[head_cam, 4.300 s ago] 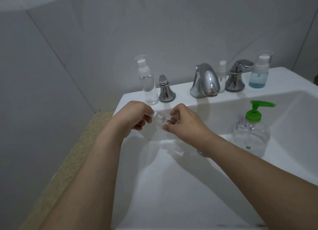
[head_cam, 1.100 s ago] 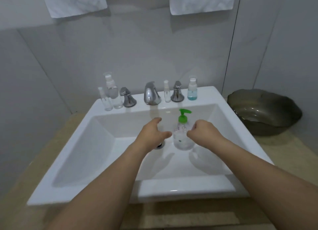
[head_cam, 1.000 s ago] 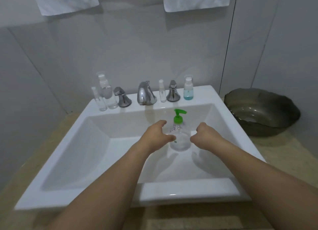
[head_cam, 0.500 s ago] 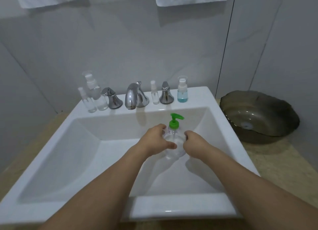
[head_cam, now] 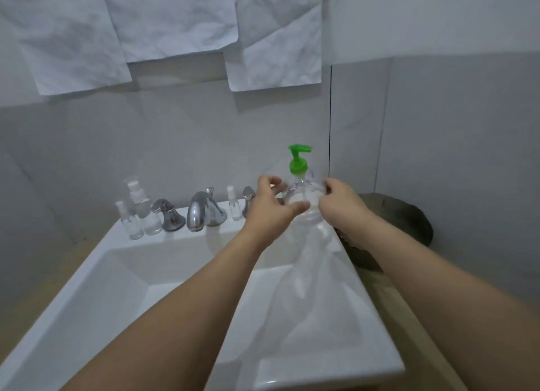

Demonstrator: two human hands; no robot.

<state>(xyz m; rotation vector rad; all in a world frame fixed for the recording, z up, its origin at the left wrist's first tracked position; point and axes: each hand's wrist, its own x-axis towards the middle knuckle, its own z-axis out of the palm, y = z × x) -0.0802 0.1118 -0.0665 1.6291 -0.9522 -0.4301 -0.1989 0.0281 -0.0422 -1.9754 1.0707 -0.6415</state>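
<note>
Slippage threatens in the head view: the clear pump bottle, held above the back right corner of the sink by the left hand and right hand, fingers curled round its smooth sides, could fall into it.

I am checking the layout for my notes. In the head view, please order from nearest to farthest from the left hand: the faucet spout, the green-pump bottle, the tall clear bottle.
1. green-pump bottle, held in the left hand.
2. faucet spout, middle of the sink ledge.
3. tall clear bottle, far left of ledge.
</note>
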